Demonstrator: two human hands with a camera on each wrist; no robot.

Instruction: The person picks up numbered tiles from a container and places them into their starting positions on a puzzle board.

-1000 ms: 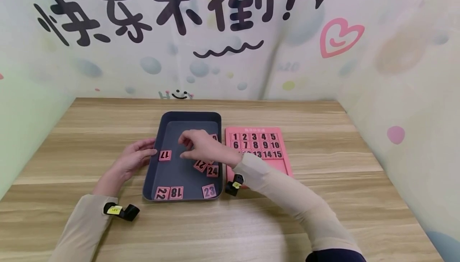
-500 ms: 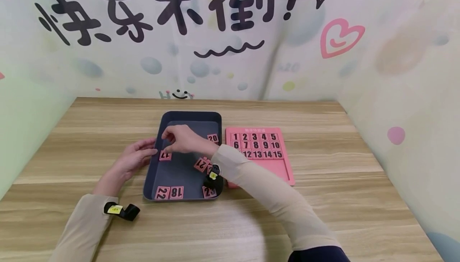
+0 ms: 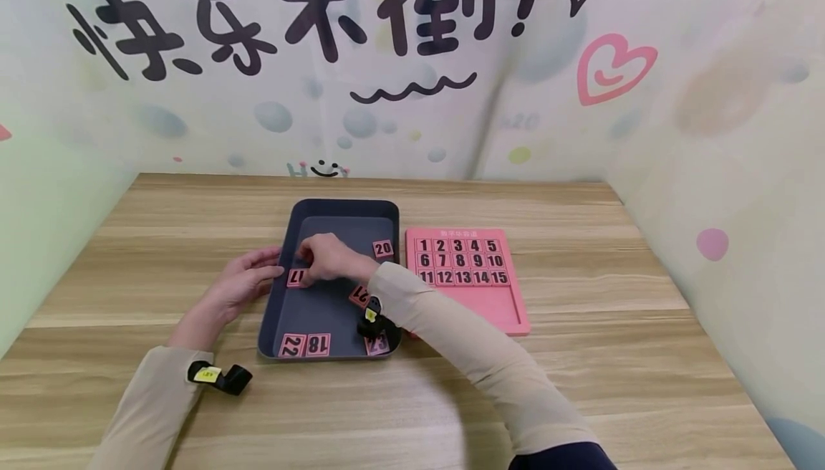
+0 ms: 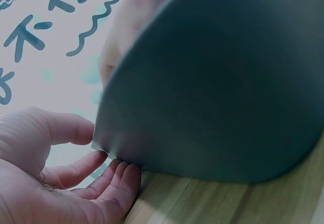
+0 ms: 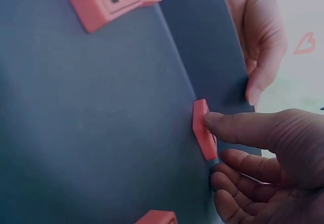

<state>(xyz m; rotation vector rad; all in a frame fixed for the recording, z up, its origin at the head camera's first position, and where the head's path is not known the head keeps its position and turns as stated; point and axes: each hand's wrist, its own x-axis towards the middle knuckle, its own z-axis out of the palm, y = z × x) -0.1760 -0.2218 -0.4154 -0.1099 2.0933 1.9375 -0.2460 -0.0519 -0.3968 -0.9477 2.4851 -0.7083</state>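
Observation:
A dark blue tray [image 3: 344, 208] lies on the wooden table, with pink number tiles in it. My left hand [image 3: 241, 284] holds the tray's left wall from outside; in the left wrist view the thumb is at the rim and the curled fingers lie against the wall lower down. My right hand [image 3: 330, 258] reaches into the tray at the tile 17 [image 3: 296, 278]. In the right wrist view, thumb and index finger pinch this tile [image 5: 198, 125] by its edges, close to the tray wall. The fingers partly cover its face.
A pink number board [image 3: 477, 303] to the tray's right holds tiles 1 to 15 in rows. Tile 20 [image 3: 383, 248], tile 21 [image 3: 359, 295], tile 22 [image 3: 293, 345], tile 18 [image 3: 318, 344] and a partly hidden tile 23 [image 3: 377, 344] lie in the tray. A printed wall stands behind.
My right hand has moved left across the tray, then down onto tile 17. Tile 20 and the board's third row have come into view. The left hand keeps its place.

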